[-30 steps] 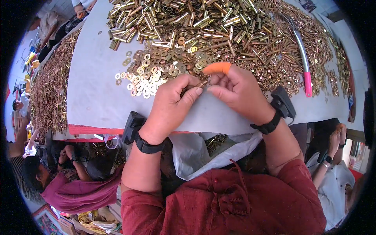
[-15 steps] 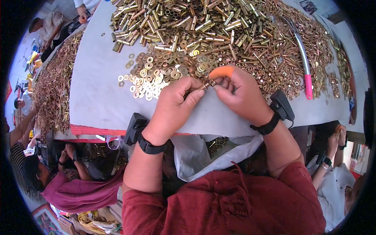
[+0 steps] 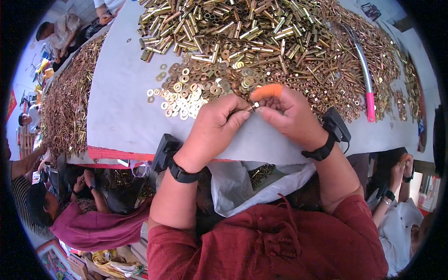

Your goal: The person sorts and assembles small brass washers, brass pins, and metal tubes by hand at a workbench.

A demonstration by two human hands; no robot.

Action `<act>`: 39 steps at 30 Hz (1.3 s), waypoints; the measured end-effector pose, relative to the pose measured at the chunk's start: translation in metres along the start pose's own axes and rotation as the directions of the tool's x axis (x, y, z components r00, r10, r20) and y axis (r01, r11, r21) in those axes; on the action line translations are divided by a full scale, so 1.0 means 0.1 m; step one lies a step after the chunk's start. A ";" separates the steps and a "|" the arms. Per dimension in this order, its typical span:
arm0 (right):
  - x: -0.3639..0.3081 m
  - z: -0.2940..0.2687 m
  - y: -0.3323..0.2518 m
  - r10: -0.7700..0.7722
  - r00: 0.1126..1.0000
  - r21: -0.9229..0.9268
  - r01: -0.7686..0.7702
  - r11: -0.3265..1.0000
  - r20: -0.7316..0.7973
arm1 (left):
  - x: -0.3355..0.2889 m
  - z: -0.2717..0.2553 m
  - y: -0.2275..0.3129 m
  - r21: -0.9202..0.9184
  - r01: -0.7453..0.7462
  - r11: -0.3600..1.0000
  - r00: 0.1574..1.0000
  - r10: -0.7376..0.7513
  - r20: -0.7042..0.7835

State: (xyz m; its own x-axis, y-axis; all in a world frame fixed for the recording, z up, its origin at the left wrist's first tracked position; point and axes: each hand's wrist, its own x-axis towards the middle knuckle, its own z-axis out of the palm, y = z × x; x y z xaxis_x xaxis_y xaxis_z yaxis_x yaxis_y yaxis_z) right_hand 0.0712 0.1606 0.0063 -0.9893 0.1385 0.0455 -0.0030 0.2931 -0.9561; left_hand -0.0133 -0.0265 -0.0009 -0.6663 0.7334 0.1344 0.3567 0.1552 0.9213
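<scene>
In front of my chest, over the near part of the table, my two hands meet at a small brass-coloured bolt (image 3: 252, 108) with a nut (image 3: 256, 105) at its end. My left hand (image 3: 215, 123) pinches the bolt between thumb and forefinger, hiding most of it. My right hand (image 3: 298, 116), an orange cover on its forefinger, is curled with its fingertips at the nut; what lies under its other fingers is hidden. Just beyond my left hand lie loose flat washers (image 3: 184, 98). Past my right hand spreads a heap of small nuts (image 3: 326, 93).
Metal sleeves (image 3: 214, 32) are heaped at the far side of the grey-topped table (image 3: 116, 107). A pink-handled tool (image 3: 370, 107) lies at right. Below the edge hangs a white sack (image 3: 228, 191). Other people sit left and right; another heap (image 3: 65, 102) of metal pieces is at far left.
My hands have turned the small piece, so the nut now shows brightly between the fingertips. The right fingertips sit slightly lower. The whole view has shifted a little.
</scene>
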 end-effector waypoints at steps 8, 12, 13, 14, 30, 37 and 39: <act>-0.04 -0.05 -0.10 -0.212 0.975 -0.409 0.221 0.885 0.069 | -0.01 0.10 -0.13 0.123 -0.176 0.977 0.984 0.175 0.016; -0.10 -0.01 0.04 -0.227 0.973 -0.393 0.225 0.891 0.042 | -0.07 0.10 -0.09 0.096 -0.186 0.978 0.981 0.189 -0.029; -0.11 0.00 0.03 -0.164 0.986 -0.379 0.156 0.912 0.010 | -0.07 0.10 -0.07 0.081 -0.178 0.981 0.983 0.181 -0.034; -0.12 0.03 0.02 -0.181 0.983 -0.371 0.176 0.912 0.023 | -0.07 0.09 -0.06 0.097 -0.176 0.980 0.982 0.181 -0.049; -0.10 -0.01 -0.01 -0.016 1.000 -0.114 0.018 0.993 0.016 | -0.04 0.09 -0.16 0.047 -0.205 0.978 0.977 0.208 -0.051; -0.11 0.03 -0.06 -0.043 0.999 -0.119 0.043 0.992 0.003 | -0.05 0.08 -0.10 0.039 -0.167 0.985 0.985 0.169 -0.038; -0.10 0.04 -0.06 -0.065 0.998 -0.128 0.064 0.990 -0.003 | -0.05 0.08 -0.10 0.028 -0.166 0.986 0.985 0.167 -0.033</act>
State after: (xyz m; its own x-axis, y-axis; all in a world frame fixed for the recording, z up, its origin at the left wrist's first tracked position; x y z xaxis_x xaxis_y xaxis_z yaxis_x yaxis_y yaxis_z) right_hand 0.0810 0.1535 0.0108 -0.9866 0.1220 0.1082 -0.0474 0.4202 -0.9062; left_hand -0.0086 -0.0267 -0.0135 -0.6189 0.7266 0.2983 0.4802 0.0495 0.8758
